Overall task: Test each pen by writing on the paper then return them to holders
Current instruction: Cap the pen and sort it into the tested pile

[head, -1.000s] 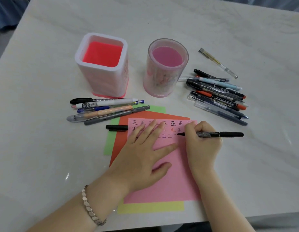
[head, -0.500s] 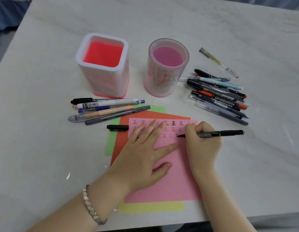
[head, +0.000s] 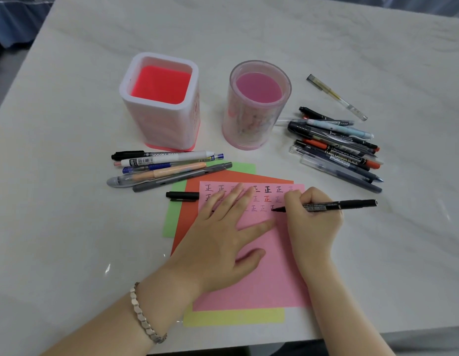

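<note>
The left hand (head: 223,242) lies spread, pinning the pink paper (head: 261,286); the right hand (head: 312,222) pinches the black pen (head: 338,204), best stroked lightly.

Right hand (head: 313,222) grips black pen (head: 341,204), tip on pink paper (head: 261,286); left hand (head: 223,242) presses it flat.

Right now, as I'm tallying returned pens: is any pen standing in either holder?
No, the square holder and the round holder both show only bare coloured bottoms.
</note>
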`<action>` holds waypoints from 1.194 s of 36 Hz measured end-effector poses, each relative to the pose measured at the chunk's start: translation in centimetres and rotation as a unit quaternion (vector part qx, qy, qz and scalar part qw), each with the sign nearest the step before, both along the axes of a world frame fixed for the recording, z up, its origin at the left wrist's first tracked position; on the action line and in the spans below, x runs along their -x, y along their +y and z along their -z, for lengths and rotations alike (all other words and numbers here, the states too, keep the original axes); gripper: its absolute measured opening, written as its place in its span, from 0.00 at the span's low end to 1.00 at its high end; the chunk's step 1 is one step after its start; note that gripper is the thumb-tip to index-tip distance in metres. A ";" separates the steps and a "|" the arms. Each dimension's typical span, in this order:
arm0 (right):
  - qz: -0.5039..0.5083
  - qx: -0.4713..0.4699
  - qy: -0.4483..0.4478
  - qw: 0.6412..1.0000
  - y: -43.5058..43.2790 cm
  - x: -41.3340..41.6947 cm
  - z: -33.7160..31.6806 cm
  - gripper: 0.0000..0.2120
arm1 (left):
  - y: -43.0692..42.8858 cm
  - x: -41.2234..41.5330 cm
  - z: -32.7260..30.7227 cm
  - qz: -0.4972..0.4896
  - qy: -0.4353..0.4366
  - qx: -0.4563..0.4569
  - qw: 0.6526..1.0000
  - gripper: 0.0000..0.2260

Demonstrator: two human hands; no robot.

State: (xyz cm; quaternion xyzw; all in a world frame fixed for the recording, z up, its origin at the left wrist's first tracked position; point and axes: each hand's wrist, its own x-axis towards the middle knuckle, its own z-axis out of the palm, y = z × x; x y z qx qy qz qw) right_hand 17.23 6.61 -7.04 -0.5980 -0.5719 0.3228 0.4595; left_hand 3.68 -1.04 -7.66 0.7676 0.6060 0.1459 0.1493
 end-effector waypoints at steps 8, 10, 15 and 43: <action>0.003 0.008 -0.009 1.000 0.0 0.2 0.1 0.15 | 0.0 0.0 0.2 0.001 -0.003 -0.010 1.000 0.20; 0.019 0.006 -0.007 1.000 0.0 0.0 0.1 0.14 | 0.0 0.0 0.2 0.002 -0.002 -0.014 1.000 0.20; 0.029 0.017 -0.001 0.999 -0.1 0.0 -0.1 0.14 | 0.0 0.0 0.4 0.004 0.001 -0.020 1.000 0.20; -0.038 0.175 0.184 0.966 -2.1 -2.9 -4.5 0.20 | -0.8 5.9 -2.5 -0.210 0.001 -0.089 0.974 0.09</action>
